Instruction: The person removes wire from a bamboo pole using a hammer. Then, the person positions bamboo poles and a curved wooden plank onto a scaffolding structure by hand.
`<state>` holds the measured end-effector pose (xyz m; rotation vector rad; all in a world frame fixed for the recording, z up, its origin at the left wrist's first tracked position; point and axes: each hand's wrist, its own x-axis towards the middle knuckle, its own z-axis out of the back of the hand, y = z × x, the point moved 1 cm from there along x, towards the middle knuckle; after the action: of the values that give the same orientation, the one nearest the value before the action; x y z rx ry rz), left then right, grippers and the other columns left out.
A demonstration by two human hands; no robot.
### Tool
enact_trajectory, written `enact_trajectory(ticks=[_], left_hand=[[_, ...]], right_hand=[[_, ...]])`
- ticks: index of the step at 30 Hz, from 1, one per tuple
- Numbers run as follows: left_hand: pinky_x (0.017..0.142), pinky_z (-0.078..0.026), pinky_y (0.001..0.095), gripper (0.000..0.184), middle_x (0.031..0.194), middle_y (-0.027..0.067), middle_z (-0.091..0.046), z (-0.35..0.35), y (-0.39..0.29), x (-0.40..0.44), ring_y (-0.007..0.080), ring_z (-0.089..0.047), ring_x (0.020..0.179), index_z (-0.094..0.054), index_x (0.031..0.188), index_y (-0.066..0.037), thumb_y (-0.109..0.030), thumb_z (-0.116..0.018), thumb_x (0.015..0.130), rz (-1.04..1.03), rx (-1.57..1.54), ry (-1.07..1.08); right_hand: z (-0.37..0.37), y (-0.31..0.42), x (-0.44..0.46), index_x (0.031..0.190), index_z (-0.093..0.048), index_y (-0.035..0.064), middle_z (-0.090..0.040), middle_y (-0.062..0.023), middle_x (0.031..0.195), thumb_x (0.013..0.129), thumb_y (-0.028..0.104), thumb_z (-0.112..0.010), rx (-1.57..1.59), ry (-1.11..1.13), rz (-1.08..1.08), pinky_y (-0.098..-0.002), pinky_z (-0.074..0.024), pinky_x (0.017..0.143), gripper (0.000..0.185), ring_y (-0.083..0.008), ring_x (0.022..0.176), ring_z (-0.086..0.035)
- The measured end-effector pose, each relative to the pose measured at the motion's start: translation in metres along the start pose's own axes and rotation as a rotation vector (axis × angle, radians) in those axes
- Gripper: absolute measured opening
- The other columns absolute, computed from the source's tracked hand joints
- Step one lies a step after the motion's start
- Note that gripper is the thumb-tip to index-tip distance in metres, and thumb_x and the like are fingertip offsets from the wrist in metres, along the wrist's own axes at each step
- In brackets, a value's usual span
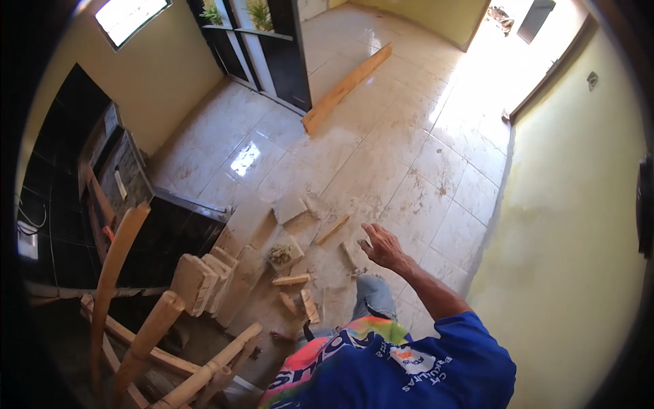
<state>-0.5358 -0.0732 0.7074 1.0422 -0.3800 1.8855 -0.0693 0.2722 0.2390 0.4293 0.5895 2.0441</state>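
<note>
My right hand (383,247) reaches forward above the tiled floor, with its fingers apart and nothing in it. Below and beside it lie a thin strip of wood (332,230) and a short narrow piece (348,255), neither clearly touched. Left of these, a square block (282,253) carries a rough clump of debris. Short wood offcuts (291,279) lie near my bent knee (373,298). My left hand does not show.
Several stacked slabs (195,283) lean at the left beside wooden poles (153,330). A long plank (349,88) lies on the dusty tile floor (381,163) near a dark-framed door (269,61). A yellow wall (565,225) rises at my right, beside a bright doorway.
</note>
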Motion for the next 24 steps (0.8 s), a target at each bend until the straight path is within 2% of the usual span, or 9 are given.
enact_trajectory(ticks=[3, 5, 9, 10, 12, 14, 17, 19, 24], left_hand=[[0.096, -0.042, 0.0458, 0.040, 0.125, 0.0237, -0.051, -0.011, -0.135, 0.010, 0.0368, -0.051, 0.114, -0.050, 0.127, -0.001, -0.024, -0.052, 0.094, -0.099, -0.047, 0.034], [0.100, -0.040, 0.0472, 0.040, 0.130, 0.0248, -0.047, -0.021, -0.208, 0.021, 0.0378, -0.048, 0.119, -0.047, 0.130, -0.001, -0.022, -0.048, 0.095, -0.172, -0.102, 0.047], [0.107, -0.035, 0.0502, 0.040, 0.138, 0.0269, -0.040, -0.071, -0.323, 0.067, 0.0399, -0.042, 0.129, -0.041, 0.135, -0.001, -0.016, -0.041, 0.098, -0.326, -0.284, 0.097], [0.110, -0.031, 0.0435, 0.042, 0.141, 0.0197, -0.042, -0.092, -0.347, 0.082, 0.0327, -0.040, 0.132, -0.041, 0.135, 0.004, -0.009, -0.045, 0.095, -0.363, -0.406, 0.072], [0.106, -0.037, 0.0483, 0.042, 0.139, 0.0248, -0.042, -0.130, -0.368, 0.094, 0.0389, -0.041, 0.129, -0.040, 0.135, 0.001, -0.009, -0.048, 0.094, -0.345, -0.447, 0.122], [0.109, -0.033, 0.0417, 0.043, 0.138, 0.0178, -0.047, -0.157, -0.404, 0.088, 0.0309, -0.041, 0.132, -0.045, 0.134, -0.001, -0.009, -0.050, 0.093, -0.124, -0.617, 0.216], [0.108, -0.032, 0.0408, 0.043, 0.131, 0.0161, -0.054, -0.210, -0.444, 0.069, 0.0290, -0.047, 0.125, -0.051, 0.131, -0.001, -0.013, -0.055, 0.090, -0.045, -0.672, 0.360], [0.102, -0.038, 0.0403, 0.040, 0.124, 0.0173, -0.058, -0.250, -0.484, 0.061, 0.0309, -0.054, 0.117, -0.055, 0.124, 0.002, -0.010, -0.057, 0.086, 0.091, -0.781, 0.501], [0.093, -0.047, 0.0383, 0.043, 0.114, 0.0212, -0.062, -0.411, -0.561, 0.024, 0.0305, -0.061, 0.105, -0.055, 0.123, 0.004, -0.011, -0.064, 0.083, 0.119, -0.914, 0.633]], right_hand=[[0.043, -0.083, 0.000, 0.120, -0.050, 0.0013, -0.058, -0.0211, 0.102, 0.083, 0.020, -0.065, 0.032, -0.078, -0.072, -0.0436, -0.0489, 0.078, 0.044, -0.0378, 0.093, -0.058], [0.075, -0.132, -0.027, 0.118, -0.052, 0.0005, -0.058, -0.0221, 0.103, 0.083, 0.022, -0.065, 0.092, -0.131, -0.268, -0.0444, -0.0491, 0.078, 0.043, -0.0391, 0.093, -0.059], [0.141, -0.195, -0.102, 0.115, -0.055, -0.0006, -0.060, -0.0222, 0.102, 0.082, 0.020, -0.067, -0.059, -0.118, -0.501, -0.0434, -0.0506, 0.076, 0.041, -0.0385, 0.089, -0.061], [0.153, -0.207, -0.119, 0.116, -0.054, -0.0008, -0.059, -0.0226, 0.104, 0.083, 0.021, -0.066, -0.042, -0.098, -0.578, -0.0449, -0.0499, 0.078, 0.041, -0.0394, 0.092, -0.060], [0.165, -0.229, -0.141, 0.116, -0.054, -0.0016, -0.059, -0.0235, 0.105, 0.083, 0.022, -0.065, -0.039, -0.051, -0.710, -0.0466, -0.0493, 0.079, 0.042, -0.0405, 0.094, -0.060], [0.169, -0.243, -0.156, 0.115, -0.054, -0.0021, -0.060, -0.0244, 0.104, 0.083, 0.022, -0.065, -0.077, 0.005, -0.770, -0.0466, -0.0495, 0.079, 0.041, -0.0410, 0.093, -0.060], [0.163, -0.254, -0.140, 0.114, -0.056, -0.0028, -0.062, -0.0240, 0.099, 0.081, 0.021, -0.067, -0.119, 0.034, -0.759, -0.0449, -0.0499, 0.079, 0.042, -0.0387, 0.090, -0.062], [0.164, -0.264, -0.107, 0.112, -0.057, -0.0035, -0.063, -0.0234, 0.096, 0.080, 0.020, -0.068, -0.136, 0.058, -0.753, -0.0433, -0.0502, 0.079, 0.042, -0.0362, 0.087, -0.063], [0.175, -0.322, 0.006, 0.113, -0.056, -0.0008, -0.061, -0.0233, 0.099, 0.081, 0.024, -0.067, -0.028, 0.064, -0.751, -0.0455, -0.0501, 0.079, 0.042, -0.0386, 0.091, -0.061]])
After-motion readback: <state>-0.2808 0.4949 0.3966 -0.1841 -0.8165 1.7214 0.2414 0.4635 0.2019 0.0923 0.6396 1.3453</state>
